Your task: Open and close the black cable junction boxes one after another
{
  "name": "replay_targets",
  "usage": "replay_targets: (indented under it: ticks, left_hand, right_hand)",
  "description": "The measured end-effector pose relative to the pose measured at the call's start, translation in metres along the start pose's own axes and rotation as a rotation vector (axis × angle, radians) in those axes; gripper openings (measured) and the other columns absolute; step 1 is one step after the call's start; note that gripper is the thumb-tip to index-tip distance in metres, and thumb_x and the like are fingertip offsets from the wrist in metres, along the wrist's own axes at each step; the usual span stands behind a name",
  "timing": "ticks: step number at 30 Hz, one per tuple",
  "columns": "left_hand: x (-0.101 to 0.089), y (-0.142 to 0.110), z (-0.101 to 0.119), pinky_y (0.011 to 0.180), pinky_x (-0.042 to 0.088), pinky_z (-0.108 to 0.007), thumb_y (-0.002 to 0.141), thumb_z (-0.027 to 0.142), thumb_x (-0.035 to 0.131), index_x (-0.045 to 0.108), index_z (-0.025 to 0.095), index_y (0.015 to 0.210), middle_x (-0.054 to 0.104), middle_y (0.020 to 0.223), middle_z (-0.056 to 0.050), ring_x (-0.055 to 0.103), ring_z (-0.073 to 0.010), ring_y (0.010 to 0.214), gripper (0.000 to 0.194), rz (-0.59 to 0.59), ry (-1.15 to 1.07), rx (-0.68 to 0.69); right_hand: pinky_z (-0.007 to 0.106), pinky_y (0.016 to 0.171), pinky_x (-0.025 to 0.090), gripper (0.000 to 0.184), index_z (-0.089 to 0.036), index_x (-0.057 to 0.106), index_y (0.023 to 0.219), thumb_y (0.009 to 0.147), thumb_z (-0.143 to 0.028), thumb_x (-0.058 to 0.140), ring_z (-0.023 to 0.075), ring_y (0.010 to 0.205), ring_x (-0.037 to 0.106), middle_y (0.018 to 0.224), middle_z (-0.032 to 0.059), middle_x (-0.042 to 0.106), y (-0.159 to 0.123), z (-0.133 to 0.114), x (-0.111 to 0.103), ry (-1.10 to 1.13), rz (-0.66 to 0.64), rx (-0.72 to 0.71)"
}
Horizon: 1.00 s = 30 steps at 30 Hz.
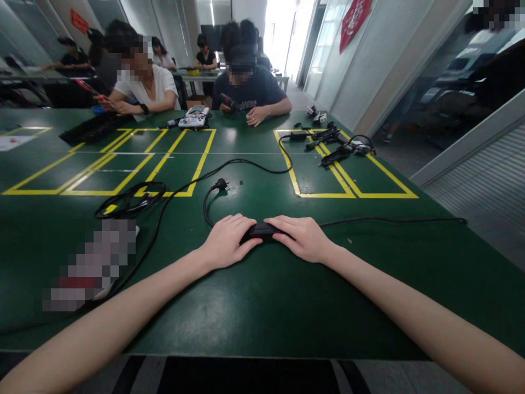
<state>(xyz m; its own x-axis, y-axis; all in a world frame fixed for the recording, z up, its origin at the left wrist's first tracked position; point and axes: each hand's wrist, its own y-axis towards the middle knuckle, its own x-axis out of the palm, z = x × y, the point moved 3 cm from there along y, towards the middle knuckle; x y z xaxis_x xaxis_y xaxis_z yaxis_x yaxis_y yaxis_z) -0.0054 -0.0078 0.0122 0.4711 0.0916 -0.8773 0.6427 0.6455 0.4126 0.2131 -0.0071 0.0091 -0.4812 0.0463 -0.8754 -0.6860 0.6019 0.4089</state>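
A black power adapter (264,232) lies on the green table, gripped at both ends. My left hand (229,239) is closed round its left end, fingers on the far side and thumb on the near side. The right end is held the same way by my right hand (302,236). From the left side a short cord curves up to a black plug (222,184) resting on the table. A thin cable (394,220) runs from the right side towards the table's right edge. Both ends of the adapter are hidden under my fingers.
A coiled black cable (131,201) lies to the left, above a blurred flat object (92,265). Yellow tape (324,195) marks rectangles on the green table (254,312). Black adapters and cables (334,156) sit at the far right. Two people work across the table.
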Motion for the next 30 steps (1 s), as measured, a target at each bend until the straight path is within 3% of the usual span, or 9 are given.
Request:
replay_targets:
  ticks: [3, 8, 12, 14, 16, 18, 20, 25, 30]
  left_hand:
    - [-0.001, 0.000, 0.000, 0.080, 0.053, -0.038, 0.103, 0.047, 0.054, 0.065, 0.016, 0.113, 0.073, 0.096, -0.009, 0.067, -0.0243, 0.088, 0.034, -0.014, -0.015, 0.013]
    - [-0.002, 0.000, -0.003, 0.078, 0.054, -0.037, 0.105, 0.048, 0.051, 0.067, 0.016, 0.113, 0.074, 0.095, -0.010, 0.067, -0.0229, 0.085, 0.037, -0.003, -0.071, 0.031]
    - [-0.002, -0.001, -0.003, 0.078, 0.056, -0.037, 0.104, 0.046, 0.052, 0.066, 0.015, 0.116, 0.074, 0.096, -0.010, 0.068, -0.0237, 0.087, 0.036, -0.016, -0.082, 0.034]
    - [-0.003, -0.001, -0.002, 0.085, 0.056, -0.041, 0.103, 0.042, 0.054, 0.064, 0.015, 0.126, 0.074, 0.105, -0.012, 0.069, -0.0254, 0.096, 0.036, 0.013, -0.085, 0.044]
    - [-0.006, -0.002, 0.000, 0.101, 0.053, -0.049, 0.102, 0.037, 0.056, 0.058, 0.017, 0.138, 0.070, 0.127, -0.015, 0.065, -0.0295, 0.119, 0.041, 0.086, -0.068, 0.065]
    - [-0.010, -0.003, 0.002, 0.116, 0.042, -0.059, 0.100, 0.031, 0.058, 0.054, 0.021, 0.145, 0.058, 0.149, -0.018, 0.051, -0.0338, 0.142, 0.046, 0.178, -0.026, 0.088]
    - [-0.011, -0.004, 0.004, 0.120, 0.036, -0.063, 0.098, 0.025, 0.059, 0.056, 0.022, 0.142, 0.050, 0.157, -0.017, 0.041, -0.0347, 0.150, 0.044, 0.217, -0.007, 0.133]
    - [-0.002, -0.004, 0.002, 0.107, 0.055, -0.046, 0.101, 0.023, 0.055, 0.066, 0.021, 0.127, 0.069, 0.136, -0.012, 0.063, -0.0252, 0.131, 0.029, 0.054, -0.084, 0.201]
    - [0.005, -0.004, -0.001, 0.100, 0.059, -0.040, 0.104, 0.027, 0.051, 0.073, 0.020, 0.110, 0.077, 0.119, -0.009, 0.072, -0.0219, 0.114, 0.024, -0.045, -0.098, 0.197]
  right_hand:
    - [0.032, 0.085, 0.058, 0.045, -0.025, 0.055, 0.149, 0.109, -0.025, 0.035, 0.0197, 0.104, 0.073, 0.128, 0.0093, 0.072, -0.002, -0.001, -0.001, 0.054, -0.016, -0.017]
    - [0.029, 0.071, 0.057, 0.051, -0.030, 0.048, 0.156, 0.106, -0.041, 0.050, 0.0168, 0.085, 0.069, 0.131, 0.0112, 0.065, -0.004, -0.004, -0.001, -0.099, -0.065, -0.123]
    - [0.026, 0.064, 0.055, 0.049, -0.032, 0.049, 0.155, 0.107, -0.039, 0.048, 0.0141, 0.075, 0.065, 0.125, 0.0098, 0.064, -0.004, -0.006, 0.000, -0.195, -0.089, -0.143]
    - [0.027, 0.065, 0.055, 0.049, -0.032, 0.050, 0.155, 0.106, -0.038, 0.049, 0.0149, 0.075, 0.065, 0.125, 0.0100, 0.064, -0.005, -0.003, -0.001, -0.195, -0.082, -0.131]
    - [0.030, 0.069, 0.057, 0.049, -0.032, 0.051, 0.154, 0.105, -0.037, 0.050, 0.0171, 0.080, 0.067, 0.126, 0.0105, 0.063, -0.006, 0.004, -0.005, -0.170, -0.038, -0.092]
    - [0.033, 0.074, 0.059, 0.051, -0.032, 0.050, 0.154, 0.104, -0.035, 0.052, 0.0207, 0.088, 0.069, 0.127, 0.0108, 0.064, -0.008, 0.017, -0.013, -0.118, 0.061, -0.011]
    - [0.038, 0.081, 0.060, 0.053, -0.030, 0.050, 0.155, 0.102, -0.034, 0.054, 0.0256, 0.098, 0.069, 0.125, 0.0118, 0.065, -0.010, 0.035, -0.024, -0.058, 0.207, 0.098]
    - [0.053, 0.102, 0.052, 0.055, -0.021, 0.051, 0.152, 0.099, -0.039, 0.054, 0.0340, 0.121, 0.062, 0.134, 0.0164, 0.065, -0.023, 0.081, -0.055, -0.062, 0.654, 0.369]
    - [0.053, 0.112, 0.043, 0.063, -0.009, 0.053, 0.148, 0.095, -0.041, 0.055, 0.0350, 0.133, 0.057, 0.144, 0.0240, 0.058, -0.048, 0.120, -0.086, -0.073, 1.071, 0.578]
